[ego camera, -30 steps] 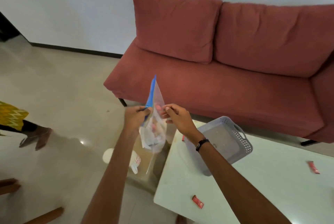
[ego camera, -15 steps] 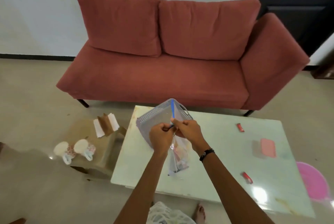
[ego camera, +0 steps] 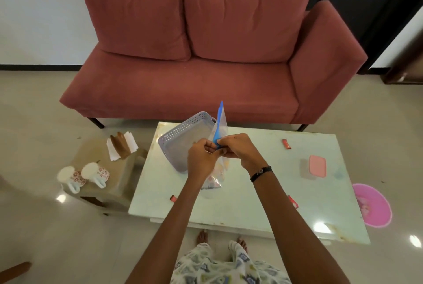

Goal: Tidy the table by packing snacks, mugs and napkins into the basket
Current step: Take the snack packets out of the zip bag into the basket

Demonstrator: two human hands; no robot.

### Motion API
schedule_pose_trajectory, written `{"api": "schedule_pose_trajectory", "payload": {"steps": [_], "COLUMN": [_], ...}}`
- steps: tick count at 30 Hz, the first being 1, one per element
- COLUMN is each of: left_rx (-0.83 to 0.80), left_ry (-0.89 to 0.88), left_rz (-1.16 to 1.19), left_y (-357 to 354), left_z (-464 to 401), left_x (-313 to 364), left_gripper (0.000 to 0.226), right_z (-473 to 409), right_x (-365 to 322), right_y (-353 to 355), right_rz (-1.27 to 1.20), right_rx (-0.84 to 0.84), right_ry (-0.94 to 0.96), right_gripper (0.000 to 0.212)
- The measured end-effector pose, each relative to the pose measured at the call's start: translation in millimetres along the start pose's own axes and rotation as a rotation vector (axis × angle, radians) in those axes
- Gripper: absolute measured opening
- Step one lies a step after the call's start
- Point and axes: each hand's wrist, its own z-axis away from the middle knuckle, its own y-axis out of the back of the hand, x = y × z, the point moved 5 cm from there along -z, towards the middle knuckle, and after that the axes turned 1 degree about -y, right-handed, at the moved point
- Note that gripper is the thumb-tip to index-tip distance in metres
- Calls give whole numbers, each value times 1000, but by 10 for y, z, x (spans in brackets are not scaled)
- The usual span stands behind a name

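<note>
Above the basket (ego camera: pixel 183 137), left hand (ego camera: pixel 202 160) and right hand (ego camera: pixel 240 149) pinch the zip bag (ego camera: pixel 220 128) upright

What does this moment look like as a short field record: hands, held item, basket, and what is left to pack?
left hand: pinching the zip bag's blue seal
right hand: pinching the same seal
zip bag: clear, held above the table, contents unclear
basket: grey, on the table, looks empty
snack packets: red ones at
mugs: two, lying on a side stool
napkins: on the stool
</note>
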Motion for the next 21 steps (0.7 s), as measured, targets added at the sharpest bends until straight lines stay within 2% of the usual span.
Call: {"api": "schedule_pose_trajectory", "payload": {"steps": [5, 12, 21], "left_rx": [56, 20, -1], "left_ry": [23, 105, 100], "left_rz": [67, 123, 138], "left_y": [120, 347, 558], "left_z": [51, 53, 18], "left_x": [-14, -116, -140], "left_gripper": [23, 16, 22], "right_z": [27, 76, 155], "right_x": [34, 154, 71], "right_y": [-39, -219, -377], "right_rz": [-135, -353, -190], "right_rx": [-17, -124, -198], "right_ry": [-31, -197, -168], "right_gripper": [12, 14, 14]}}
